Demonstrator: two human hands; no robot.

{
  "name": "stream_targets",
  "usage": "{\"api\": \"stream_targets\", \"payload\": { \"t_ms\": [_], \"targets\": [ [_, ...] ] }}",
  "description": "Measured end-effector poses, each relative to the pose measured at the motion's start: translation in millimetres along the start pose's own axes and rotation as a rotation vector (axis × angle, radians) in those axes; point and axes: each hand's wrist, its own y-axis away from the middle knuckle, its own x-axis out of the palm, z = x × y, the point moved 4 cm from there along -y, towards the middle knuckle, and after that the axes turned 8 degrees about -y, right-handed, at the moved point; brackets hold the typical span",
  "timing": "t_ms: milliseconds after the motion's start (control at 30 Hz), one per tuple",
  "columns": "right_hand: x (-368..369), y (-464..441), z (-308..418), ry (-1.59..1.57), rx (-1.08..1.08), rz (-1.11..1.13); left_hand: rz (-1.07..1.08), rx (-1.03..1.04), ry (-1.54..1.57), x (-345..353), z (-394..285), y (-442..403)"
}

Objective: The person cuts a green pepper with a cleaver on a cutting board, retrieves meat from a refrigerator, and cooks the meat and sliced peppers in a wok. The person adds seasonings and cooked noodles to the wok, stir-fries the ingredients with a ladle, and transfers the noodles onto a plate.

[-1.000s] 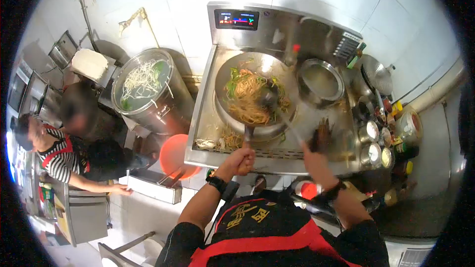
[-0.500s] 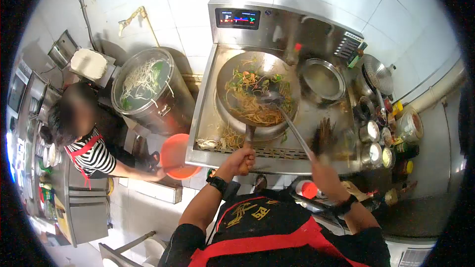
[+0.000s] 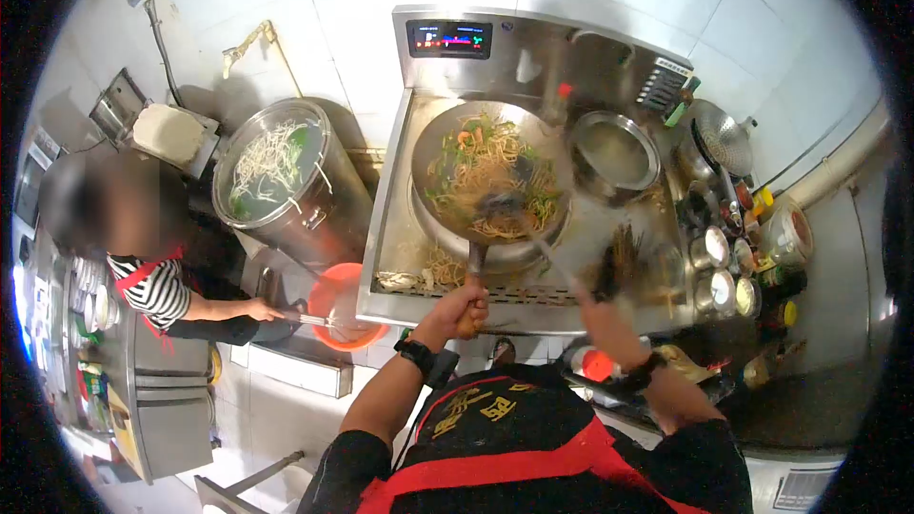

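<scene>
My left hand (image 3: 461, 312) is wrapped round the handle of a wok (image 3: 440, 138) that sits on the steel stove. Stir-fried noodles (image 3: 495, 148) with green vegetables and orange bits fill the wok. My right hand (image 3: 614, 333), smeared by motion, is closed on the long handle of a ladle (image 3: 502, 204). The ladle's dark head lies among the noodles in the middle of the wok. Part of its handle is blurred.
A steel pot (image 3: 614, 154) stands right of the wok, with a bamboo brush (image 3: 621, 262) nearer me. Seasoning tins (image 3: 710, 247) crowd the right side. To the left are a large noodle pot (image 3: 324, 205), an orange basin (image 3: 335, 284) and a co-worker (image 3: 157, 290) reaching over it.
The ladle head has come nearer me in the wok, and the noodles have shifted. My right hand has moved slightly left. The co-worker has leaned back, now holding something long and thin over the basin.
</scene>
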Motion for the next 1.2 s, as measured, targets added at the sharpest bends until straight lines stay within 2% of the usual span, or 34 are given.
{"api": "stream_targets", "payload": {
  "t_ms": [67,133,167,233,333,400,467,533,600,667,733,800,900,967,1000,1067,1200],
  "targets": [
    [-1,-9,-2,0.061,0.078,0.029,-0.018,-0.031,0.010,-5,4,1],
    [6,-60,6,0.034,-0.008,-0.265,-0.005,-0.039,0.001,0,0,-6],
    [20,-67,13,0.037,-0.004,-0.266,-0.014,-0.020,0.006,2,2,-5],
    [49,-81,35,-0.078,0.014,-0.095,-0.029,0.014,-0.006,0,-7,1],
    [6,-11,36,-0.185,-0.041,-0.048,-0.011,0.020,0.025,5,-7,6],
    [4,27,4,-0.093,-0.063,-0.010,-0.023,-0.011,0.015,5,-9,14],
    [-29,76,9,-0.122,-0.008,-0.055,-0.001,-0.040,0.040,-9,1,7],
    [-11,93,-15,-0.017,-0.032,-0.027,0.036,-0.047,0.053,-2,-5,1],
    [5,90,-10,0.064,-0.042,0.001,-0.064,-0.049,-0.030,16,-11,15],
    [-4,36,19,-0.073,0.101,-0.004,-0.048,-0.032,-0.030,15,-7,7],
    [29,-19,31,-0.034,-0.280,-0.543,-0.041,-0.015,-0.015,11,1,4],
    [47,-74,65,-0.318,0.124,-0.157,0.010,-0.062,0.033,11,1,3],
    [61,-73,73,-0.292,0.002,-0.249,-0.086,-0.021,-0.065,14,-10,9],
    [65,-12,20,-0.139,-0.135,-0.159,-0.084,-0.020,-0.048,18,-9,10],
    [47,0,15,-0.138,-0.138,-0.159,-0.086,-0.018,-0.024,18,-7,10],
    [13,11,11,0.029,0.067,-0.017,-0.051,-0.026,-0.010,12,-4,7],
    [12,-55,49,-0.135,0.091,-0.157,0.025,-0.099,0.047,7,0,0]
  ]
}}
